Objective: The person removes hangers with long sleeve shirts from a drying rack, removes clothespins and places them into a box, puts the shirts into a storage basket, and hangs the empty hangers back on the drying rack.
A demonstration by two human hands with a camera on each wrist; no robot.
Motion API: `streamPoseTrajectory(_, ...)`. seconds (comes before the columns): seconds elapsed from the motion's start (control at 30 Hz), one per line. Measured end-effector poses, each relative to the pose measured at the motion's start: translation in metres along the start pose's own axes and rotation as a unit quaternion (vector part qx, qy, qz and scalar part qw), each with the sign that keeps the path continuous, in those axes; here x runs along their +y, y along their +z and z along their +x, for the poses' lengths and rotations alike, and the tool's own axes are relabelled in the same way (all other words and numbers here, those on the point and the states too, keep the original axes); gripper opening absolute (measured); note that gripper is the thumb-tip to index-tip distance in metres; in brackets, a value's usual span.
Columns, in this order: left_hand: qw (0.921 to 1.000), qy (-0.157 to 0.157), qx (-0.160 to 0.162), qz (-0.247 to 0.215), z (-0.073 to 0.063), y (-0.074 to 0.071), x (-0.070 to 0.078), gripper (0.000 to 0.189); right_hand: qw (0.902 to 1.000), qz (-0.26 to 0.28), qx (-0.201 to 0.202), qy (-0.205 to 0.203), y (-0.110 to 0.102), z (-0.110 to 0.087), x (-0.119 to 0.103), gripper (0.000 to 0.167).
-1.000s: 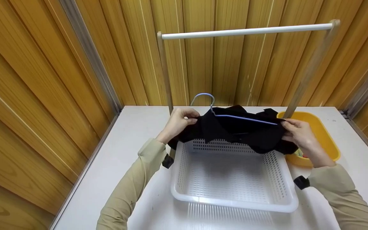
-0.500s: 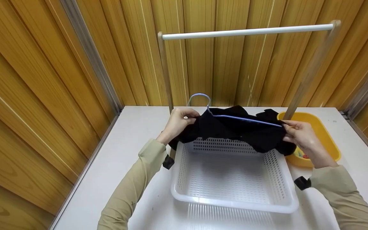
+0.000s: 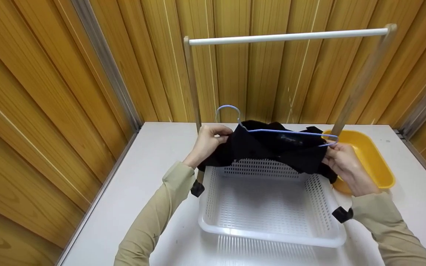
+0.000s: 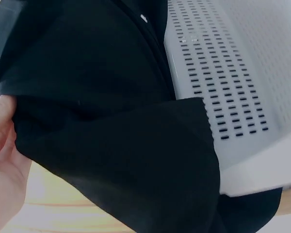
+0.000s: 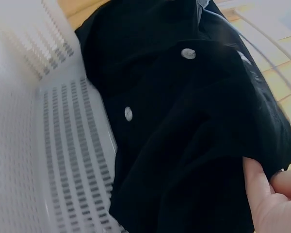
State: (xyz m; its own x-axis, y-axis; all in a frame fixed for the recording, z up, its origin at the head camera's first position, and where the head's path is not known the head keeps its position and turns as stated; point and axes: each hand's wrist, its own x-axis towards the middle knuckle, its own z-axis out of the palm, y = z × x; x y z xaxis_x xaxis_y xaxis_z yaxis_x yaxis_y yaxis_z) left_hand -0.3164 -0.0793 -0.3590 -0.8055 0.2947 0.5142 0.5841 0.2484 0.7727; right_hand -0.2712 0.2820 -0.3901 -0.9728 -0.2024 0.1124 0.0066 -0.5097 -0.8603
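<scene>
A black shirt (image 3: 257, 147) with pale round buttons (image 5: 188, 54) is stretched between my hands over the back of a white basket (image 3: 272, 237). My left hand (image 3: 206, 143) pinches its left side, with thumb and fingers on the cloth edge in the left wrist view. The right hand (image 3: 346, 162) pinches the cloth at the other side, below the looped right end of a thin blue hanger (image 3: 283, 131). That end lies above the neck opening, outside the cloth. The hanger's hook stands up at the left; its left arm is hidden in the shirt.
A rack with a white bar (image 3: 287, 37) on wooden posts stands behind the basket. At the right, a yellow basin (image 3: 377, 162) sits on the white table (image 3: 142, 162) beside a post. Wood-patterned walls close off the back and sides.
The hanger has shifted left, and its right end has come up out of the cloth into view. My right hand has moved slightly left and down; the left hand has stayed nearly still.
</scene>
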Motion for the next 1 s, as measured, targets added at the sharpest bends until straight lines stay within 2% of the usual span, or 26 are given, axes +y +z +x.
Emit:
streamPoseTrajectory(0.1,1.0000,0.004,0.009,-0.002,0.000,0.001,0.000,0.019,1.0000,-0.001,-0.006,-0.005,0.002,0.001,0.003,0.038)
streamPoseTrajectory(0.27,0.9997,-0.010,0.021,-0.007,-0.001,0.002,-0.001,0.021,0.9998,-0.019,-0.002,0.007,0.003,-0.001,0.006,0.033)
streamPoseTrajectory(0.47,0.9993,-0.021,0.030,-0.009,-0.002,0.002,-0.003,0.019,0.9961,-0.077,-0.026,0.036,0.006,-0.005,0.011,0.018)
streamPoseTrajectory(0.63,0.9990,-0.032,0.032,0.001,-0.003,0.002,-0.005,0.018,0.9864,-0.141,-0.058,0.061,0.007,-0.007,0.016,0.014)
streamPoseTrajectory(0.8,0.9986,-0.043,0.030,-0.004,-0.004,0.002,-0.004,0.017,0.9747,-0.178,-0.097,0.094,0.007,-0.008,0.019,0.018)
streamPoseTrajectory(0.93,0.9987,-0.041,0.030,-0.007,-0.005,0.003,-0.006,0.016,0.9636,-0.214,-0.096,0.129,0.007,-0.011,0.019,0.019)
streamPoseTrajectory(1.0,0.9988,-0.038,0.029,-0.010,-0.005,0.003,-0.007,0.014,0.9623,-0.219,-0.090,0.135,0.007,-0.013,0.018,0.023)
